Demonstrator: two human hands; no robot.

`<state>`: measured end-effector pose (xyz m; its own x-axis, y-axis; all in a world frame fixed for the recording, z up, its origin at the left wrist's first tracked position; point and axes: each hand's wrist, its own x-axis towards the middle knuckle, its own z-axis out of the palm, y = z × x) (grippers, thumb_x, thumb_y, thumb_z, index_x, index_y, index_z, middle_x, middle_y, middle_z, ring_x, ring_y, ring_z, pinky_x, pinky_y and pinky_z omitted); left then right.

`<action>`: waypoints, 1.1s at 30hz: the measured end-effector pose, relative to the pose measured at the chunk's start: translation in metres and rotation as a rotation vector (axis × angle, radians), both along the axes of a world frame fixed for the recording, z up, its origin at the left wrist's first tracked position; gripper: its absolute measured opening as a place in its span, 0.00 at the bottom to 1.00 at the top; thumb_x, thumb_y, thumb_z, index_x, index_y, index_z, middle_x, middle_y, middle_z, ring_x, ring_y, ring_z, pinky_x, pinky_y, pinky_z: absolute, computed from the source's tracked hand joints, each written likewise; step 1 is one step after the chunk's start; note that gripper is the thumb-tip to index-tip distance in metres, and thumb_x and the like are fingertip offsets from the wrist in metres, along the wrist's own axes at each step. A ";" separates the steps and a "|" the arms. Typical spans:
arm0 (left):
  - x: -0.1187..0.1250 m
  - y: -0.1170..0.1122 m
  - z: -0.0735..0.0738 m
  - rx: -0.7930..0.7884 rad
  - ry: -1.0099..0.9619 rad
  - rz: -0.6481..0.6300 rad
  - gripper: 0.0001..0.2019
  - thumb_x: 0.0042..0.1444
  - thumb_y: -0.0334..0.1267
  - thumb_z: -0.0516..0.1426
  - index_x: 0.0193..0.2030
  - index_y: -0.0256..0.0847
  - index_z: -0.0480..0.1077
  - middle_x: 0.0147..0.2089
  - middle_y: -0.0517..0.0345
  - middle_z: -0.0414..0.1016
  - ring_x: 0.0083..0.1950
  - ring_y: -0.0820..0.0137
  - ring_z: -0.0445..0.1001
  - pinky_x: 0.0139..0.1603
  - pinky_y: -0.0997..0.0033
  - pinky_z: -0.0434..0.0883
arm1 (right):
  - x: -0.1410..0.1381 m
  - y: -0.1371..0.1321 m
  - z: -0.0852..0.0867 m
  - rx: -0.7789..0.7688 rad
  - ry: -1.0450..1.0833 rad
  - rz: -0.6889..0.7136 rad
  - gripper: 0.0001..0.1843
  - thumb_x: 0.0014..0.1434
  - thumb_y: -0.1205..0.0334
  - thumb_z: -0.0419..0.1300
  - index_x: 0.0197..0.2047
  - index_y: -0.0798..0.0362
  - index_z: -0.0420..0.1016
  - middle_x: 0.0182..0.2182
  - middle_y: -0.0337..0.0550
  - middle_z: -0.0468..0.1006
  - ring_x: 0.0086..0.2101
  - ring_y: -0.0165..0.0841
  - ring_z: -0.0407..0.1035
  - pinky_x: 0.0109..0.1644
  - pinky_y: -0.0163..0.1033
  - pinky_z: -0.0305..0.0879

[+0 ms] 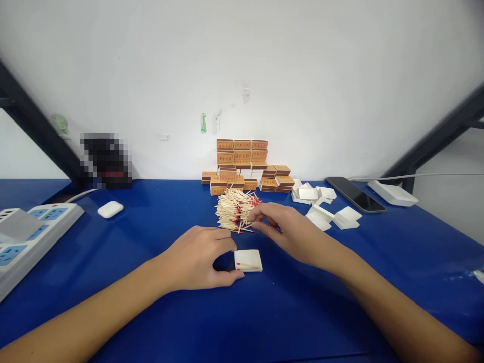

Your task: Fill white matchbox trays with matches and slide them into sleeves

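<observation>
– So, starting with the largest?
– A broad blue desk (212, 327), back edge against a pale wall (302, 75). Near the middle of that back edge, a stepped stack of orange-and-brown cardboard matchboxes (242, 156), mostly sleeved, seemingly the finished part.
– And towards the back-right corner?
– A scatter of open white cardboard trays (318, 220), lying bare, apparently not dealt with yet.
– And in front of the stack?
– Right hand (283, 227) at the right side of a loose heap of pale wooden matchsticks with red heads (235, 205). Fingertips drawn close together; clamped on a match or not, cannot tell.
– And nearer the front edge?
– Left hand (204, 257), thumb and forefinger clamped on the left-hand corners of a single shallow white cardboard tray (248, 256), flat on the desk, between heap and front edge.
– How full?
– Barely begun, at a guess: only a few pale red-tipped matchsticks (249, 266) inside, along the side facing the front edge. Plenty left loose in the heap, and several trays untouched besides.
</observation>
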<state>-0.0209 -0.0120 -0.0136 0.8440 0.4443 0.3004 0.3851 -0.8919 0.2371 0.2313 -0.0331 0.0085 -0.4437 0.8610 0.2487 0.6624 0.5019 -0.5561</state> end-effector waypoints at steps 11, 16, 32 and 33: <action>-0.003 0.006 -0.002 -0.035 0.016 0.092 0.14 0.61 0.50 0.64 0.40 0.40 0.77 0.34 0.60 0.76 0.34 0.68 0.75 0.34 0.68 0.67 | -0.012 -0.001 -0.002 -0.083 0.265 -0.112 0.07 0.65 0.57 0.67 0.37 0.50 0.83 0.29 0.36 0.78 0.26 0.28 0.60 0.31 0.36 0.57; -0.003 0.007 0.000 -0.020 -0.010 0.119 0.12 0.60 0.48 0.64 0.38 0.40 0.75 0.34 0.61 0.77 0.34 0.69 0.75 0.33 0.69 0.67 | -0.018 -0.002 -0.009 -0.183 0.291 -0.111 0.06 0.60 0.60 0.71 0.32 0.50 0.84 0.22 0.33 0.71 0.25 0.27 0.56 0.29 0.36 0.52; -0.003 0.005 -0.001 -0.002 0.055 0.086 0.14 0.61 0.50 0.63 0.40 0.40 0.76 0.37 0.60 0.77 0.35 0.68 0.76 0.33 0.67 0.66 | -0.009 0.015 -0.028 0.174 -0.032 0.076 0.10 0.68 0.70 0.62 0.49 0.50 0.81 0.43 0.44 0.76 0.42 0.34 0.72 0.47 0.40 0.67; -0.003 0.004 0.000 -0.007 0.061 0.081 0.14 0.61 0.50 0.64 0.41 0.40 0.76 0.37 0.60 0.77 0.35 0.68 0.76 0.33 0.67 0.66 | -0.009 0.016 -0.029 0.174 -0.066 0.088 0.10 0.68 0.70 0.62 0.50 0.49 0.81 0.44 0.44 0.75 0.42 0.35 0.72 0.47 0.40 0.68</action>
<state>-0.0240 -0.0077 -0.0137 0.8219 0.5138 0.2459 0.4698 -0.8556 0.2173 0.2222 -0.0170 -0.0206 -0.5359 0.7646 0.3580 0.6437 0.6444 -0.4128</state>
